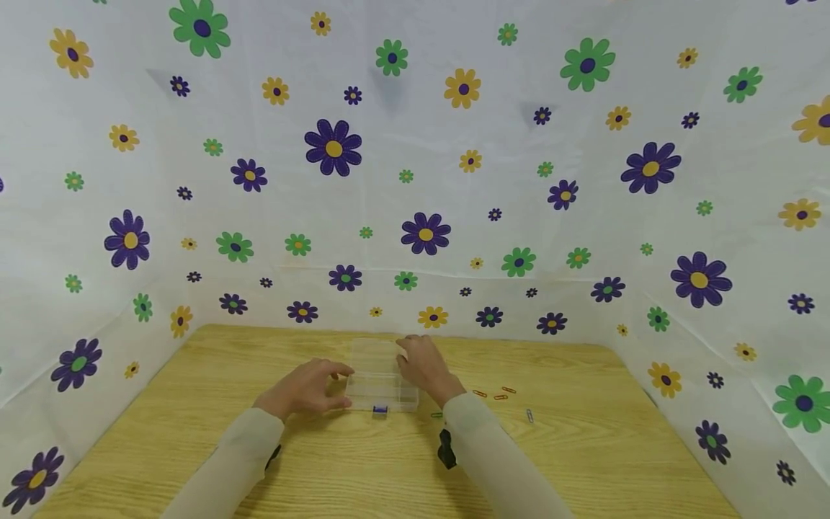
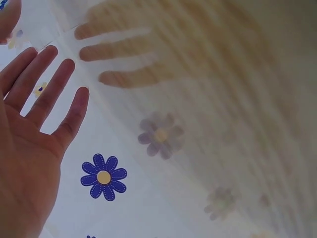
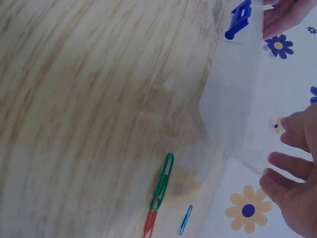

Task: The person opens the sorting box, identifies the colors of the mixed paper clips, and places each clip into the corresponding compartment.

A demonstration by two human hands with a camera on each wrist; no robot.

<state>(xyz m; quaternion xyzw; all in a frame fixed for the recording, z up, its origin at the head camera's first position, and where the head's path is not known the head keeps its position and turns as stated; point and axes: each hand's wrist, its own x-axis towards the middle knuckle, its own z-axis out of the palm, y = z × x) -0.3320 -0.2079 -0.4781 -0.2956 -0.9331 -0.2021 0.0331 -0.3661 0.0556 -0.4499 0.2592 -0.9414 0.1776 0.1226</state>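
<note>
A clear plastic compartment box (image 1: 374, 393) with its lid (image 1: 375, 355) raised at the back lies on the table. A blue latch (image 1: 380, 410) sits on its front; the right wrist view also shows this latch (image 3: 239, 19). My left hand (image 1: 308, 389) is at the box's left side, thumb near the front corner. In the left wrist view the fingers of that hand (image 2: 34, 129) are straight and spread. My right hand (image 1: 424, 367) reaches to the lid's right edge. Its loosely bent fingers (image 3: 287, 171) touch the lid's corner in the right wrist view.
Right of the box lie a green paper clip (image 3: 162, 182), several red and orange ones (image 1: 501, 397) and a blue one (image 1: 529, 416). Flower-printed white sheeting (image 1: 389, 194) encloses the wooden table (image 1: 350, 468) at the back and both sides.
</note>
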